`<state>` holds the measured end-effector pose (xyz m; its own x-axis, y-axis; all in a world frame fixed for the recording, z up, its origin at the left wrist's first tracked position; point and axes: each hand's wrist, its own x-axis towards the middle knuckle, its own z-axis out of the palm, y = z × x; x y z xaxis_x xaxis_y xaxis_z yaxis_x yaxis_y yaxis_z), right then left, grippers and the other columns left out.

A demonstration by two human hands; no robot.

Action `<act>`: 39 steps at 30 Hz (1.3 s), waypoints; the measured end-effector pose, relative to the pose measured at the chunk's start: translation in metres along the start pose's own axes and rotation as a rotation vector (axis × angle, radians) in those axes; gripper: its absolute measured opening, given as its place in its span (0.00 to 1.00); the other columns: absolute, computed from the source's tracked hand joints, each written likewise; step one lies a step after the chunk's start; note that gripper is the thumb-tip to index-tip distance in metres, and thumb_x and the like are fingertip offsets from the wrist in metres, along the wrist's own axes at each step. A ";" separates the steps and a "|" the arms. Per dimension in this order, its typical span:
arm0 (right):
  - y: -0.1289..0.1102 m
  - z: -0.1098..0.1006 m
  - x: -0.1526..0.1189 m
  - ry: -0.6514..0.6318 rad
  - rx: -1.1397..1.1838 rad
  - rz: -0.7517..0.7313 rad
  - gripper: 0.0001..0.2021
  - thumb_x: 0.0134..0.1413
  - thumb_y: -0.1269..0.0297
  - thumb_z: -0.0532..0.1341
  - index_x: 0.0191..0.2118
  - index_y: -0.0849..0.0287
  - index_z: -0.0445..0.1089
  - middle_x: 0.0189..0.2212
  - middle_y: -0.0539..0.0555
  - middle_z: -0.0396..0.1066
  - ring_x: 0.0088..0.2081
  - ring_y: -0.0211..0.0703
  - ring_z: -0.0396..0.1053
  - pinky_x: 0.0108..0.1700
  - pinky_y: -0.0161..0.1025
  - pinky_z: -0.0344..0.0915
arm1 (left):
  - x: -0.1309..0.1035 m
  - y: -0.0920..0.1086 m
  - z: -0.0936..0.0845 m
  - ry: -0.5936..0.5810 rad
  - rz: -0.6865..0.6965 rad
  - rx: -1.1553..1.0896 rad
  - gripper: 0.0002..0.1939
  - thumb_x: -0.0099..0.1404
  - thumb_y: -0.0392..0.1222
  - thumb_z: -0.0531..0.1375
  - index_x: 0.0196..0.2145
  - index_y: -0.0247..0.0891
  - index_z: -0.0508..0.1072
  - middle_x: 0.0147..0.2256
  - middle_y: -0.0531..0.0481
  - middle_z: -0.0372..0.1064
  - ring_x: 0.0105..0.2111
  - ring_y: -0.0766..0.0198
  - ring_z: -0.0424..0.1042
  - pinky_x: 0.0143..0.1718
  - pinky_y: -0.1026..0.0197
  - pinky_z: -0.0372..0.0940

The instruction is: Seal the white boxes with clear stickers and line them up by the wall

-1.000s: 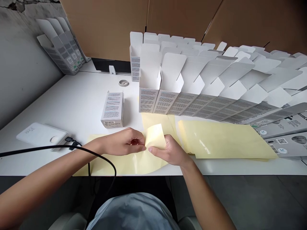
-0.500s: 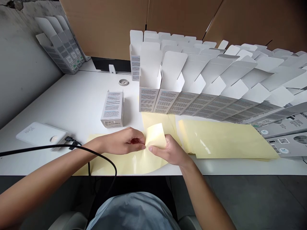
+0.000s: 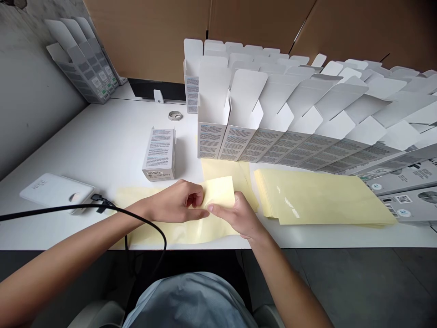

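A glossy pale-yellow sheet [image 3: 221, 187] is bent up at its end, and its long part lies across the table in front of me. My right hand [image 3: 235, 213] grips the raised end, thumb on the near face and the other fingers behind it. My left hand [image 3: 179, 201] is closed at the left edge of this raised end, its fingers curled and the thumb stretched toward the right thumb. What exactly lies between the left fingertips is partly hidden. To the right is a stack of similar yellow sheets [image 3: 327, 198].
Several open white cartons [image 3: 246, 134] stand in rows behind the sheets. One printed box [image 3: 160, 155] lies beyond my left hand, near a grey ring [image 3: 175, 115]. A white power bank [image 3: 56, 191] sits at left; its black cable [image 3: 143, 221] crosses over my left forearm.
The raised end of the sheet now stands flatter and wider to view. My left fingers have shifted slightly left and opened a little from the thumb; my right hand stays nearly in place.
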<state>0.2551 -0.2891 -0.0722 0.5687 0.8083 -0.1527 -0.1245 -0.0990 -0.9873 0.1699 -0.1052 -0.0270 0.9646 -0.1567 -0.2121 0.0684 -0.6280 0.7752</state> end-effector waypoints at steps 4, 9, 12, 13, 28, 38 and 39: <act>-0.003 -0.002 -0.002 -0.011 -0.052 -0.024 0.07 0.51 0.62 0.66 0.31 0.61 0.74 0.28 0.52 0.73 0.32 0.43 0.69 0.35 0.38 0.66 | -0.001 0.000 -0.002 -0.051 0.005 -0.048 0.17 0.64 0.52 0.61 0.27 0.35 0.68 0.23 0.54 0.62 0.22 0.69 0.59 0.22 0.65 0.52; -0.008 -0.007 -0.005 -0.070 -0.114 -0.005 0.07 0.50 0.62 0.66 0.30 0.60 0.72 0.26 0.51 0.70 0.29 0.41 0.66 0.31 0.36 0.64 | 0.001 -0.005 -0.008 -0.157 0.054 -0.131 0.16 0.67 0.49 0.58 0.29 0.34 0.69 0.23 0.55 0.57 0.23 0.71 0.53 0.23 0.65 0.50; -0.009 -0.009 -0.005 -0.082 -0.130 0.016 0.08 0.50 0.61 0.66 0.30 0.60 0.72 0.26 0.51 0.70 0.29 0.41 0.66 0.31 0.36 0.64 | 0.003 -0.008 -0.010 -0.211 0.084 -0.163 0.12 0.68 0.44 0.56 0.30 0.33 0.69 0.25 0.54 0.58 0.24 0.70 0.54 0.25 0.65 0.51; -0.009 -0.009 -0.005 -0.082 -0.129 0.019 0.08 0.50 0.61 0.66 0.30 0.60 0.72 0.27 0.52 0.71 0.30 0.42 0.67 0.31 0.36 0.65 | 0.003 -0.009 -0.011 -0.218 0.091 -0.169 0.12 0.68 0.43 0.56 0.30 0.33 0.69 0.26 0.54 0.59 0.25 0.70 0.54 0.26 0.65 0.51; -0.006 -0.028 -0.014 0.199 -0.152 0.122 0.23 0.50 0.51 0.69 0.50 0.55 0.71 0.47 0.58 0.76 0.47 0.54 0.73 0.47 0.46 0.70 | -0.010 -0.019 -0.020 0.057 0.000 0.004 0.15 0.69 0.47 0.53 0.32 0.34 0.72 0.26 0.51 0.66 0.24 0.67 0.61 0.26 0.65 0.56; -0.022 0.023 -0.021 0.148 0.089 -0.001 0.15 0.56 0.50 0.64 0.31 0.58 0.73 0.29 0.54 0.72 0.27 0.40 0.68 0.28 0.36 0.65 | -0.036 -0.020 -0.013 0.620 0.726 0.977 0.07 0.67 0.30 0.58 0.34 0.39 0.72 0.31 0.46 0.73 0.28 0.62 0.71 0.27 0.57 0.63; -0.023 0.027 -0.018 0.069 0.233 0.062 0.16 0.54 0.49 0.65 0.30 0.59 0.73 0.26 0.53 0.71 0.25 0.38 0.67 0.25 0.35 0.63 | -0.038 -0.018 -0.014 0.635 0.796 1.046 0.07 0.67 0.29 0.58 0.34 0.39 0.73 0.31 0.46 0.73 0.29 0.61 0.72 0.26 0.58 0.63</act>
<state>0.2254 -0.2856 -0.0455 0.6069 0.7627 -0.2236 -0.3405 -0.0047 -0.9402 0.1358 -0.0775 -0.0246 0.6251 -0.5384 0.5651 -0.4709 -0.8375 -0.2771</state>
